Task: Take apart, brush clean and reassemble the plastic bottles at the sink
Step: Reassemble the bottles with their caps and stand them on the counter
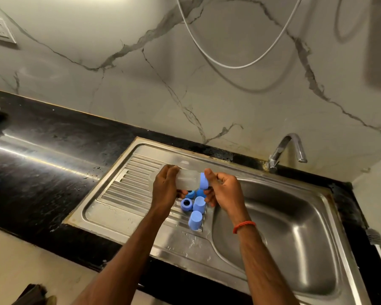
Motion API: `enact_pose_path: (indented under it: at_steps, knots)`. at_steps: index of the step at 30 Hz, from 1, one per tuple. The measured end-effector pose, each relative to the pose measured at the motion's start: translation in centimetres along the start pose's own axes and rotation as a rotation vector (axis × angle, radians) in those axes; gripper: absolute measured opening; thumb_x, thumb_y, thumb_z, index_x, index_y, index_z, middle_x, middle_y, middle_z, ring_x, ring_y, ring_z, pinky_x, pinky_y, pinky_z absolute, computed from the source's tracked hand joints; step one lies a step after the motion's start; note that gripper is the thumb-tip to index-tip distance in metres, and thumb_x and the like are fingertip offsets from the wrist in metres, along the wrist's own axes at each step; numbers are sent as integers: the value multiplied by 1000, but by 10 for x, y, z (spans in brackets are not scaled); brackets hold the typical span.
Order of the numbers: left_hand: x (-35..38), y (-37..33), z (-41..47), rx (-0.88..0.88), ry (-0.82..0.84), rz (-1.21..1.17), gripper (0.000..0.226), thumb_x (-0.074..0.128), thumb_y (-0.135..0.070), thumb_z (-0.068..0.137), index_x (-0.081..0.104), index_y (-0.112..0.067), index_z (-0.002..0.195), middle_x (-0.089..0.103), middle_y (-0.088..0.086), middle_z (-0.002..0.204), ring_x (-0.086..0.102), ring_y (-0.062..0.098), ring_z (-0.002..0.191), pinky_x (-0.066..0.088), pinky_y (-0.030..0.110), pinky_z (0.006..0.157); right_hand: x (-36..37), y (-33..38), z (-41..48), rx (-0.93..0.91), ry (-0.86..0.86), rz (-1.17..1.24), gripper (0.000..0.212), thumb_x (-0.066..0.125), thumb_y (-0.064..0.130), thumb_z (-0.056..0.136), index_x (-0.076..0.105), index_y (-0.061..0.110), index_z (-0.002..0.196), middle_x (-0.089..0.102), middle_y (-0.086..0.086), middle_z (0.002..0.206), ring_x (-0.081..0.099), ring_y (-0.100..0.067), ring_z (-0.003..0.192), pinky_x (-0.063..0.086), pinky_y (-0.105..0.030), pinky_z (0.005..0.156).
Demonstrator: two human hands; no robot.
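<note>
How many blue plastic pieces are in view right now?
6. One blue cap on the clear bottle held by left hand and right hand; five on the drainboard: a ring, two cups, two pieces partly hidden behind the hands. Others may be hidden.

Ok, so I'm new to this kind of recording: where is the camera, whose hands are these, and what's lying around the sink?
There is no machine here. One wide-angle camera sits on the person's head and looks forward and down, so the two arms reaching in from the bottom are the wearer's own. The left hand holds a clear bottle on its side, and the right hand grips the blue cap at its end. A single picture cannot show whether the cap is coming off or going on. Below the hands, several loose blue pieces stand on the ribbed drainboard of a steel sink. A tap stands behind the basin, with a black counter to the left.
</note>
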State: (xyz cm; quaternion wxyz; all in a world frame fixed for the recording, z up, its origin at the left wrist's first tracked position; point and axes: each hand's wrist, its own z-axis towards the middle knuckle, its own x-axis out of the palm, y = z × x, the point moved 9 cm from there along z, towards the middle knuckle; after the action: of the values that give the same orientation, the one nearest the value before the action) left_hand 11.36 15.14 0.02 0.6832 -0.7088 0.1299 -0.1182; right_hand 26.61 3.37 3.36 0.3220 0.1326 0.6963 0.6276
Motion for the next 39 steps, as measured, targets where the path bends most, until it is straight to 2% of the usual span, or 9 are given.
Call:
enact_pose_path:
  at_steps: [6,11,15,19,23,27,31,34,39]
  knots:
    - [-7,-3,-3,-13,-32,-4,22,47,-36,106,57,-17,108,60,11,103,68,34,88,58,32,58,-2,4,1,-39,-8,-73,55,46,61,86,66,15,111,73,-6,106,71,-5,73,61,-25,69]
    - [-6,-1,-4,-39,-47,-44,26,49,-39,105,56,-15,113,61,12,106,67,33,92,57,29,59,2,15,-3,-251,180,-30,49,79,10,81,61,27,124,61,18,126,59,4,113,53,-13,85]
    - [-6,-1,-4,-30,-56,-45,22,46,-34,106,55,-15,113,59,11,105,66,30,86,54,23,54,3,13,0,-151,115,18,24,72,29,88,68,21,110,73,5,100,72,-10,87,58,-22,72]
    - [-10,2,-2,-40,-65,-38,25,46,-35,106,55,-14,117,59,14,110,65,33,91,54,25,56,5,7,-1,-32,64,-76,59,51,61,85,68,8,105,74,-8,82,72,-20,66,60,-29,65]
    - [-16,1,0,-73,-52,-84,32,47,-38,105,54,-12,123,60,15,112,64,31,88,53,22,54,9,13,-7,-138,138,-1,56,75,39,84,55,26,135,64,9,123,68,-8,101,60,-26,80]
    - [-20,-1,1,-62,-53,-61,30,47,-40,105,54,-15,120,61,14,112,66,32,90,53,22,54,15,26,-15,-261,165,13,48,79,2,80,61,18,122,65,7,120,63,-3,108,54,-17,83]
    - [-23,-2,-1,-34,-22,-31,22,46,-41,105,56,-22,108,62,15,108,67,36,91,56,29,60,21,27,-15,-133,127,18,23,71,28,88,65,20,109,73,-2,90,71,-10,70,56,-22,63]
    - [-26,0,-3,-48,-18,-24,20,45,-42,105,56,-25,104,64,18,109,66,36,89,54,29,61,23,27,-15,-96,98,-48,38,67,44,87,67,13,108,72,-4,79,67,-18,60,56,-27,57]
    - [-36,5,0,-123,4,-58,36,46,-45,104,56,-14,121,63,20,112,64,31,84,50,21,50,30,44,-27,-266,101,-152,49,75,29,85,58,24,131,64,10,123,63,-2,104,56,-17,81]
